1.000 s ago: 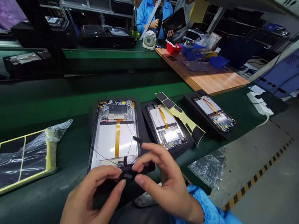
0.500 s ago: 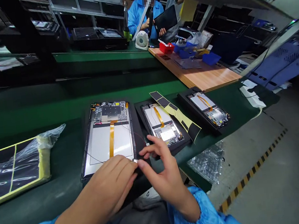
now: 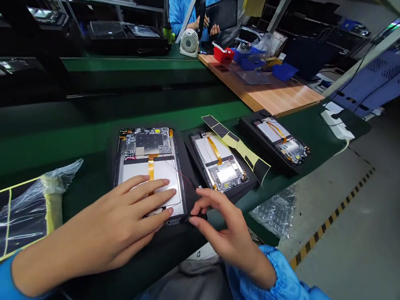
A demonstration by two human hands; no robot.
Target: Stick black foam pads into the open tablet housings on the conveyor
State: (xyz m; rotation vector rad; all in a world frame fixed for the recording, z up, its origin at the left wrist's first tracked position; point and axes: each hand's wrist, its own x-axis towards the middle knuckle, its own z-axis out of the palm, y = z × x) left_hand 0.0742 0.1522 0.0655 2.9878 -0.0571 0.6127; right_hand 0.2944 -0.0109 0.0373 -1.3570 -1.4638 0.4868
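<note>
An opened tablet [image 3: 151,168] with a bare circuit board and an orange ribbon lies in front of me on a black pad. My left hand [image 3: 135,216] rests flat across its lower part, fingers spread. By the tablet's lower right corner, my right hand [image 3: 217,216] pinches a small black piece [image 3: 196,215] between thumb and forefinger; thin dark red wires run nearby. To the right is a second opened tablet [image 3: 224,171], partly under a yellow-and-black sticker sheet [image 3: 235,143]. A third opened tablet [image 3: 278,135] lies farther right.
A plastic-wrapped stack of black sheets [image 3: 25,215] lies at the left. Clear bags [image 3: 276,211] are at the bench's right edge. Behind stand a small fan [image 3: 189,42], a wooden board [image 3: 261,89] with bins, and a person in blue [image 3: 178,6] holding a dark panel.
My left hand has opened from a pinch at the tablet's lower corner and spread over its lower part. A black piece now shows in my right hand's fingertips. The view has shifted slightly.
</note>
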